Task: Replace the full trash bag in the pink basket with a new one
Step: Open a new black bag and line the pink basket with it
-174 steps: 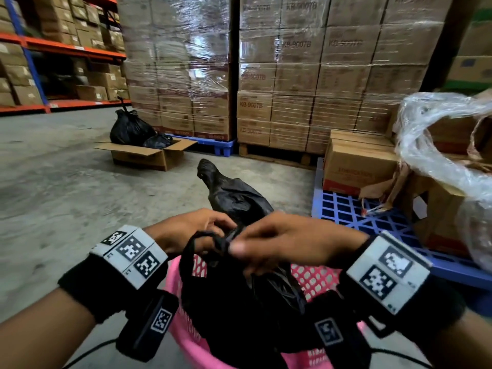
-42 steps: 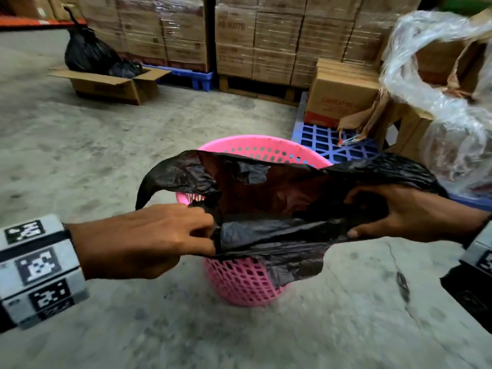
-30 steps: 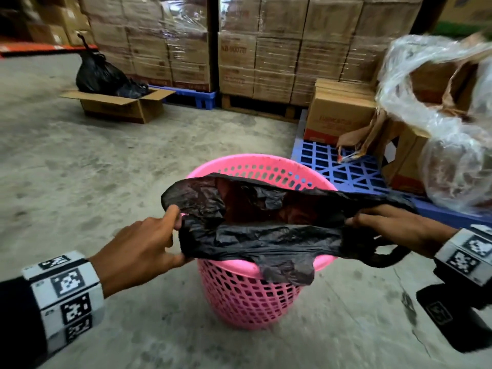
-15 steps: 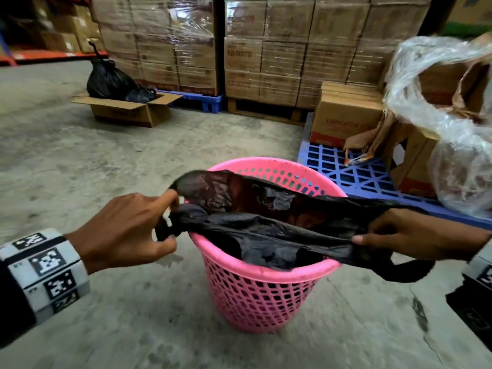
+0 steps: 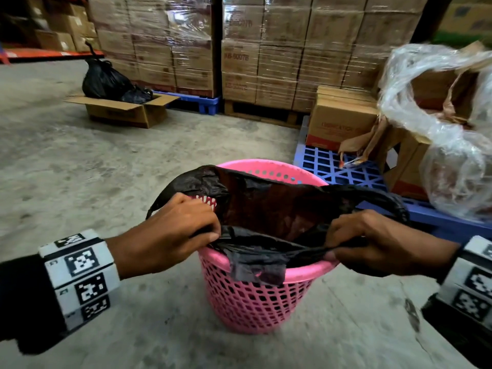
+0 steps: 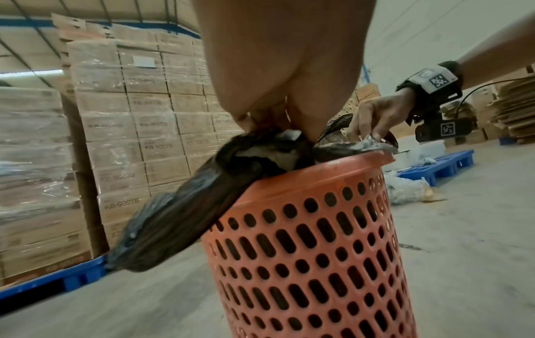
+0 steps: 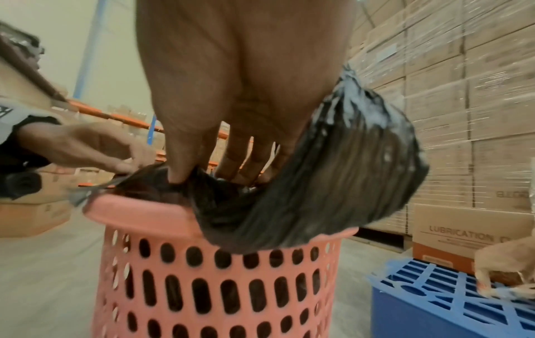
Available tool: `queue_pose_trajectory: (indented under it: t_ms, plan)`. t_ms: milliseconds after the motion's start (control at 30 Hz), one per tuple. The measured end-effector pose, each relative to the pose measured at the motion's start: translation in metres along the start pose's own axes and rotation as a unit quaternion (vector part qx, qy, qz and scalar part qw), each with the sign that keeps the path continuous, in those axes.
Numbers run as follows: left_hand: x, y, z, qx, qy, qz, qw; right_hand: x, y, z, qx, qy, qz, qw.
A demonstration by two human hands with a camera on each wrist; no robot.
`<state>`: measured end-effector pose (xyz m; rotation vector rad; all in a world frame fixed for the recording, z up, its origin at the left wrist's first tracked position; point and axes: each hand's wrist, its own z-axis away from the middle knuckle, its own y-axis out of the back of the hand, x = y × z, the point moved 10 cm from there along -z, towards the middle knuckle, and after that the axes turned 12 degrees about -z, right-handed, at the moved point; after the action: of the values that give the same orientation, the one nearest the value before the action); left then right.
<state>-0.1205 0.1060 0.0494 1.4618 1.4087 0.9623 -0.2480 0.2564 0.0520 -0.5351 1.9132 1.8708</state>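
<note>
My left hand (image 5: 170, 230) at nine and right hand (image 5: 372, 241) at three pinch the new bag (image 5: 271, 209) mouth taut across the pink basket (image 5: 255, 296) rim directly below.

Black sleeves (image 5: 24, 302), white wristbands (image 5: 80, 275) with black square code markers, black camera unit (image 6: 440, 128) under the wrist.

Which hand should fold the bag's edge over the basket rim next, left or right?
Probably the left hand. It grips the bag beside the basket where rim is still bare, while the right hand side already has bag draped over the rim.
</note>
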Motion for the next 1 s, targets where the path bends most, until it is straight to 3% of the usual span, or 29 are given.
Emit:
queue_pose_trajectory:
  t_ms: [67,167,300,367,433,500,600,700,833,933,1000]
  plan:
    - [0.0,0.008,0.006,0.004,0.0,0.065,0.998,0.0,0.008,0.005,0.004,-0.013,-0.062,0.998]
    - [0.01,0.011,0.018,-0.03,-0.031,0.136,0.99,0.006,-0.002,0.014,-0.053,-0.061,-0.126,0.989]
    - [0.034,-0.016,0.036,-0.108,-0.135,0.009,0.985,0.02,-0.012,0.018,-0.076,-0.103,-0.057,0.99]
    - [0.03,-0.032,0.042,-0.146,-0.123,-0.027,0.981,0.035,-0.012,0.019,-0.065,-0.147,-0.025,0.987]
    - [0.015,-0.036,0.043,-0.16,-0.053,0.012,0.986,0.053,-0.008,0.024,-0.049,-0.211,-0.03,0.976]
    - [-0.01,-0.039,0.041,-0.16,0.076,0.116,0.977,0.073,-0.002,0.035,-0.012,-0.298,-0.095,0.95]
    - [-0.048,-0.046,0.043,-0.124,0.282,0.245,0.919,0.099,0.002,0.049,0.079,-0.399,-0.23,0.884]
    - [-0.073,-0.046,0.049,-0.044,0.415,0.312,0.854,0.114,0.008,0.048,0.169,-0.404,-0.32,0.84]
    - [-0.09,-0.044,0.043,-0.017,0.463,0.291,0.837,0.127,0.024,0.032,0.253,-0.371,-0.33,0.83]
    - [-0.096,-0.049,0.029,-0.054,0.453,0.262,0.851,0.129,0.044,0.019,0.267,-0.359,-0.139,0.884]
    - [-0.101,-0.049,0.021,-0.06,0.435,0.234,0.868,0.125,0.058,0.011,0.272,-0.357,-0.008,0.893]
